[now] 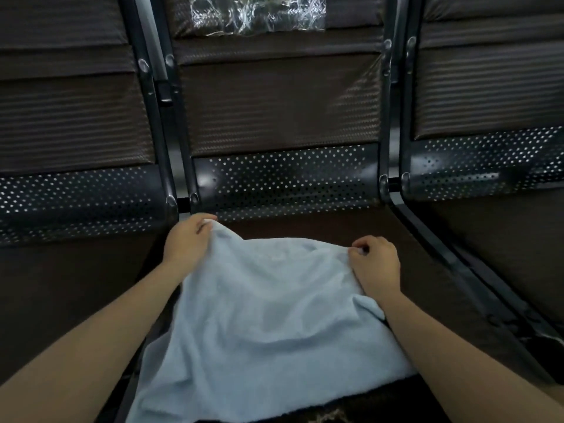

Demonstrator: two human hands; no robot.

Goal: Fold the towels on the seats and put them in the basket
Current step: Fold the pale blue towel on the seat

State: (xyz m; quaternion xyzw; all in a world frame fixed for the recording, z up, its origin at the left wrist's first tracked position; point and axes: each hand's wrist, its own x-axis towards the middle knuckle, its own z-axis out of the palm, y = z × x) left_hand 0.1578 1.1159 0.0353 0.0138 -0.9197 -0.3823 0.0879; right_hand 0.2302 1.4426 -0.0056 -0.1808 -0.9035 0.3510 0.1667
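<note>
— Seats first, then: what's on the left one?

— Nothing I can make out on the left seat (pixel 70 294); only its dark cushion and the perforated metal strip (pixel 79 199) at the back edge. A black frame bar (pixel 158 123) runs up between it and the middle seat (pixel 305 228).

— And the left hand?

— The left hand (pixel 187 239) is at the back left corner of the middle seat, close to the perforated strip. Its fingers are curled round a corner of the towel (pixel 268 306), pinching it and lifting it a little off the cushion.

— Where does the towel lie?

— On the middle seat. It is pale blue, rumpled, spread from near the back edge down over the front edge, where its lower left part hangs past the seat. Its far edge sags between the two hands.

— The right hand?

— The right hand (pixel 377 261) grips the towel's other far corner, thumb and fingers clenched on the cloth, lower and nearer the front than the left hand. Its forearm lies over the towel's right side.

— Anything above?

— Crinkled clear plastic (pixel 256 13) on the middle backrest, at the top.

— And further right?

— Another frame bar (pixel 393 117), then the right seat (pixel 503 239), dark like the others.
</note>
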